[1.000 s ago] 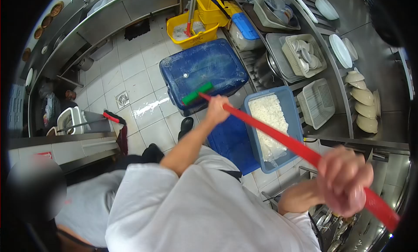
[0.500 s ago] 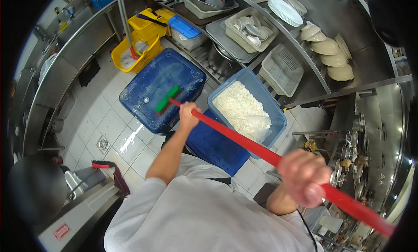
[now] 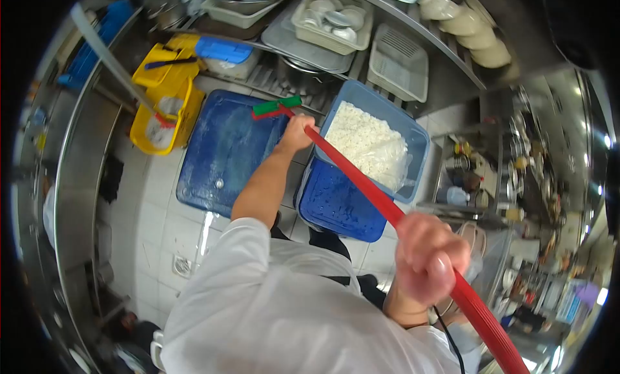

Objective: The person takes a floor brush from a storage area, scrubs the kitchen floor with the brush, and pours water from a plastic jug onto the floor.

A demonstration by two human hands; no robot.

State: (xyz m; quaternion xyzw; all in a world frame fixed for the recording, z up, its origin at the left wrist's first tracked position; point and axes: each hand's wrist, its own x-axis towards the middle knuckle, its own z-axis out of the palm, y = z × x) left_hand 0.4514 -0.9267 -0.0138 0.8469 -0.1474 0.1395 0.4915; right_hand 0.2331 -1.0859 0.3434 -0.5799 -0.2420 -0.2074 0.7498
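Note:
A long red pole [image 3: 361,185] runs from the lower right up to a green brush head [image 3: 276,106]. Near the brush end, my left hand [image 3: 298,132] is wrapped round the pole. My right hand [image 3: 431,258] grips it farther back, closer to the camera. The brush head lies over the upper right edge of a large blue lid [image 3: 223,155], whose surface looks wet and scuffed. Beside my left hand is a blue-grey tub [image 3: 418,145] holding white grains that look like rice [image 3: 361,136], partly under clear plastic. A second blue lid [image 3: 340,203] is below the tub, with drops on it.
A yellow mop bucket [image 3: 143,130] with a mop stands at the left. Steel shelving at the top bears a basket of small dishes [image 3: 358,41], an empty basket [image 3: 399,62] and stacked bowls [image 3: 484,41]. A floor drain [image 3: 183,265] shows in the white tiles.
The view has turned to the right. The brush head has moved from the middle of the large blue lid to its far right edge. Both hands still hold the pole.

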